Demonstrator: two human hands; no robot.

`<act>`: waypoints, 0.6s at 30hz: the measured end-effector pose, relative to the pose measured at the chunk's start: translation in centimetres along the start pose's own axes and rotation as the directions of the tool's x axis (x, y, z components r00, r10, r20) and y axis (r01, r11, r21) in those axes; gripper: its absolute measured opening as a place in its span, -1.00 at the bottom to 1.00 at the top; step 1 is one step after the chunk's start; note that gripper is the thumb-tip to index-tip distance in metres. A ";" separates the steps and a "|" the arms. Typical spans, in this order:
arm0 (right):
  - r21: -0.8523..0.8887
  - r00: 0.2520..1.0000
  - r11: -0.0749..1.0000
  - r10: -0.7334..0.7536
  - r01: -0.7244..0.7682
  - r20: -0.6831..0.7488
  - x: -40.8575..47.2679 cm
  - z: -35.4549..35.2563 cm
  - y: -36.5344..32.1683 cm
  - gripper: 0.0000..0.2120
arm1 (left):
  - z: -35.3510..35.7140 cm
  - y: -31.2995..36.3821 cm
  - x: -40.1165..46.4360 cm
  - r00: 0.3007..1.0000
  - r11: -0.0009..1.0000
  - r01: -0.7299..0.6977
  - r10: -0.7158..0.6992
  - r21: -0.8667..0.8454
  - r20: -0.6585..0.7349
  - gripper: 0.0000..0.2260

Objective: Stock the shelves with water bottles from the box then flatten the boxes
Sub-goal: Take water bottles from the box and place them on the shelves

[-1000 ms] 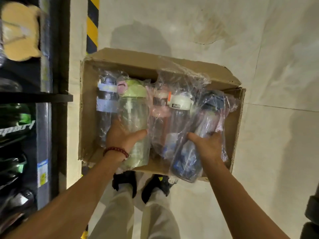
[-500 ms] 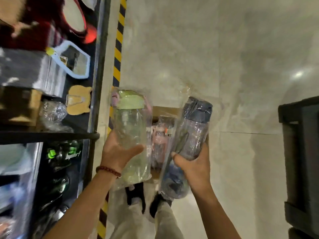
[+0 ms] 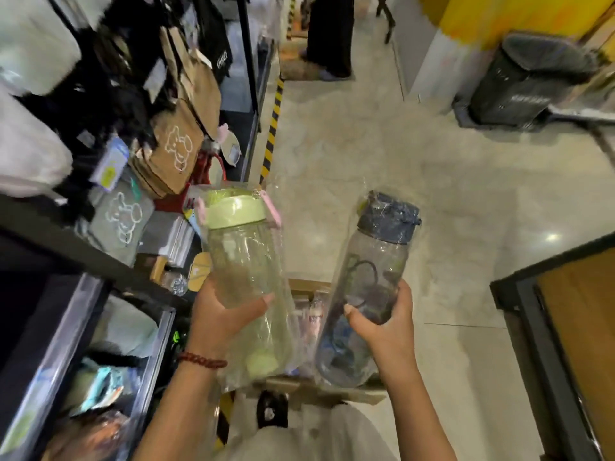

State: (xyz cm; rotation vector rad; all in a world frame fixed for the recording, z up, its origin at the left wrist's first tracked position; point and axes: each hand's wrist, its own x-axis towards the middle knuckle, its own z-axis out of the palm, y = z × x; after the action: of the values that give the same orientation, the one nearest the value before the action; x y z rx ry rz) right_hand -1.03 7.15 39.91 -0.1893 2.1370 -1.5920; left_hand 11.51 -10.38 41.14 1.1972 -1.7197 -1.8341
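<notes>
Two water bottles are up in the air in front of the shelves right now, both in clear plastic wrap. The green-lidded bottle (image 3: 244, 261) (clear body, pale green cap with little pink tabs on the sides) is gripped low on its body by the left hand (image 3: 221, 316), thumb across the front and fingers curled round the back, and it stands pretty much upright. The dark-lidded bottle (image 3: 367, 287) is grasped the same way by the right hand (image 3: 386, 322), and it leans a bit to the right at the top; its body is see-through with some dark stuff inside that I can't make out through the wrap. The two bottles are near each other but not touching. Below and between them you can see the cardboard box (image 3: 307, 287) on the floor (image 3: 416, 181), with a few more wrapped bottles peeking out of it. The left wrist has a red bead bracelet (image 3: 202, 360). Off to the left is the dark shelving unit (image 3: 83, 257), loaded with brown tote bags (image 3: 176, 151) with white cartoon outlines, a grey one like it, and some blurry stuff lower down. A yellow-and-black hazard stripe (image 3: 273, 128) runs along the floor by the shelf base. Further back there's a black bin (image 3: 529, 81) near a yellow and white pillar, plus someone's legs (image 3: 329, 34) at the top.
</notes>
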 end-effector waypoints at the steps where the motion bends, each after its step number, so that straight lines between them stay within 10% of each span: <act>1: 0.011 1.000 1.000 -0.020 0.019 0.021 -0.4 -0.2 -1.0 -0.24 | -0.3 1.0 -0.7 1.000 0.999 -0.023 0.023 -0.027 -0.003 -0.36; 18: -0.003 0.763 0.950 -0.248 0.311 0.597 0.5 -5.5 -5.8 -0.29 | 2.8 5.0 -13.3 0.842 0.990 -0.139 0.125 0.012 -0.524 -0.36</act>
State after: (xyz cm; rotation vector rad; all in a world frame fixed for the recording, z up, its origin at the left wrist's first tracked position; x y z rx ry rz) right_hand -4.80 9.89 46.39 -0.9553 1.7352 -1.3265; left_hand 15.72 0.34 49.96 1.3710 -1.4147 -1.2798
